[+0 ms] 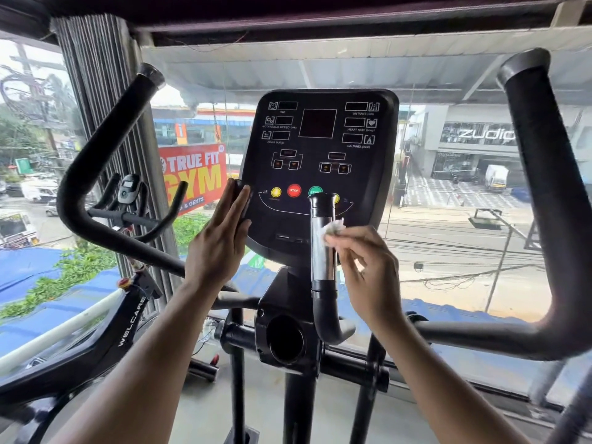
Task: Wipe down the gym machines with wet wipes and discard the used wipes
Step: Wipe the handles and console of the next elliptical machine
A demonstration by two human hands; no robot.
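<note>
A person stands at a cross-trainer's console (pixel 318 161), both bare arms reaching in from below. The right hand (pixel 368 270) pinches a crumpled white wipe (pixel 334 226) in its fingertips, its grip curled round the wad, and presses it against the chrome sensor band of the short inner handle (pixel 323 251) that rises just below and in front of the console's row of yellow, red and green buttons. The left hand (pixel 221 238) lies flat with fingers straight and together, its grip loose and holding nothing, the fingertips resting against the console's left edge. Two long black swing handles flank the console, one (pixel 105 174) to its left and one (pixel 538 200) to its right. Left of the console and lower stands a black exercise bike (pixel 128 315) marked WELCARE. Behind the console a glass wall looks down on a street, with a red gym banner (pixel 192 177) just left of the console.
</note>
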